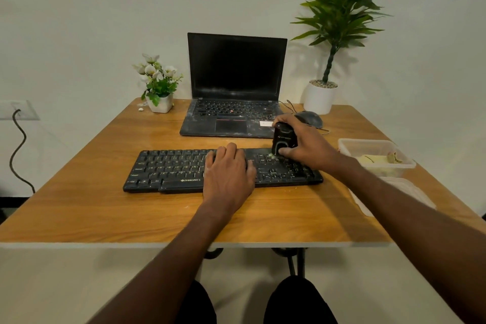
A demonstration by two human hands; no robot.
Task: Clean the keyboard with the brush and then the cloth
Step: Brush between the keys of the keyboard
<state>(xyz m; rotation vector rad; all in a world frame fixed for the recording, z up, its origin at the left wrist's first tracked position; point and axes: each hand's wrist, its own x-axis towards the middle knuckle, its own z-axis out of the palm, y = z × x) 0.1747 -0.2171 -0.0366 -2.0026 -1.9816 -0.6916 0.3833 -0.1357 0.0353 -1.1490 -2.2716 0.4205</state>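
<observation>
- Right hand [302, 143] has its fingers curled round a stubby black brush [284, 139], pale bristles down on the upper right keys of the flat black plastic keyboard [178, 168].
- Left hand [228, 168] lies flat on the middle keys, fingers straight, holding nothing (looks like it is bracing the board).
- Keyboard sits mid-surface, square to the near edge of the wooden surface [105, 213].
- Cloth: probably the pale wad in the clear plastic tub [378, 156] on the right; can't confirm.
- Risk: a long rightward sweep puts the forearm into the tub, which sits near the surface's right edge.
- Risk: a sweep away from the body flicks debris onto the open black laptop [234, 102] just behind, or bumps the grey mouse [310, 118].
- Risk: lifting the left hand lets the board skate.
- Room: wide bare wood left and in front; tight behind and right.
</observation>
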